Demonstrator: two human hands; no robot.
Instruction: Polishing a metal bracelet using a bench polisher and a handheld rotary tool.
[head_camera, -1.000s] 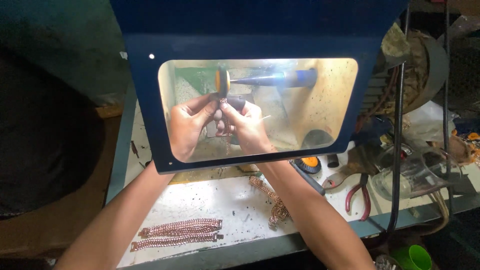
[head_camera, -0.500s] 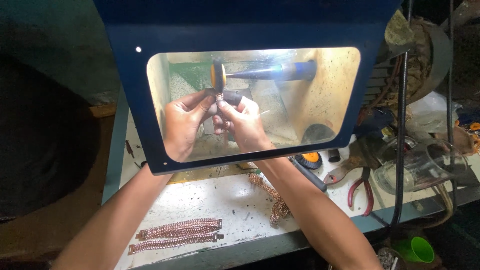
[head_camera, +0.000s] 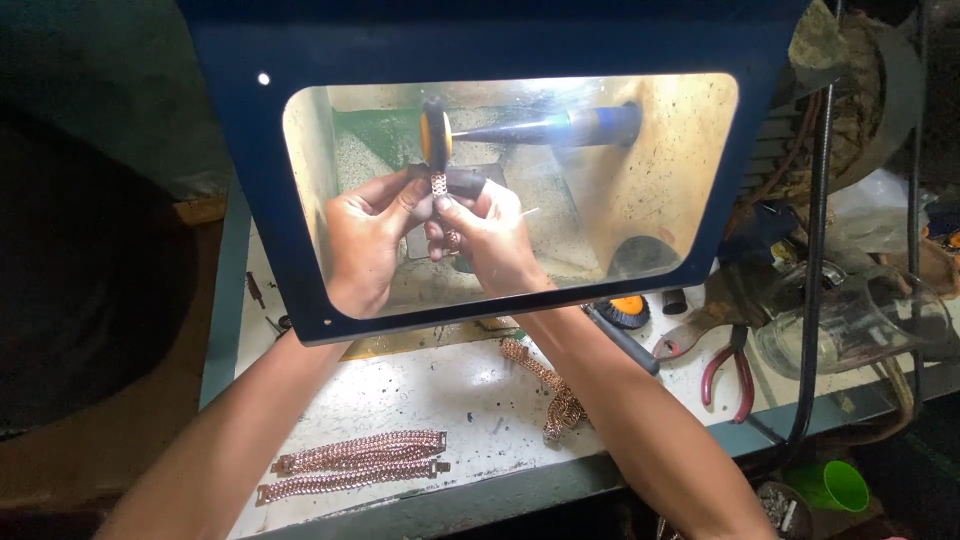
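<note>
- At the far left of the white, speckled worktop (head_camera: 400, 390) we see two copper-coloured chain bracelets (head_camera: 355, 465) lying side by side near the front edge, well apart from both hands.
- Our left hand (head_camera: 365, 240) reaches under the blue metal hood with its clear window (head_camera: 250, 200); its fingers (head_camera: 405, 195) are pinched narrow on the short copper-coloured chain link strip (head_camera: 438, 185), holding its left side.
- That strip is up at the orange-faced polishing wheel (head_camera: 434, 135), touching or just below its rim; we cannot tell which through the window.
- Our right hand (head_camera: 490, 240) holds the same strip from the other side, fingers (head_camera: 455, 205) closed around it, with a dark covering over the thumb tip that we cannot identify.
- The wheel sits on a tapered metal spindle (head_camera: 540, 128) that runs right into the hood wall.
- Further right on the worktop lie a loose heap of copper-coloured chain (head_camera: 550, 385), a small orange-and-black brush wheel (head_camera: 625, 310), red-handled pliers (head_camera: 730, 375) and a clear glass jar (head_camera: 850, 320).
- Judging by how things lie, the piece at the wheel is mid-polish; the two bracelets at the left look set aside, though we cannot tell whether they or the heap are finished.
- Hidden or unclear: the lower end of the strip behind our right hand, whether the wheel is turning, and the motor beyond the hood at the right.
</note>
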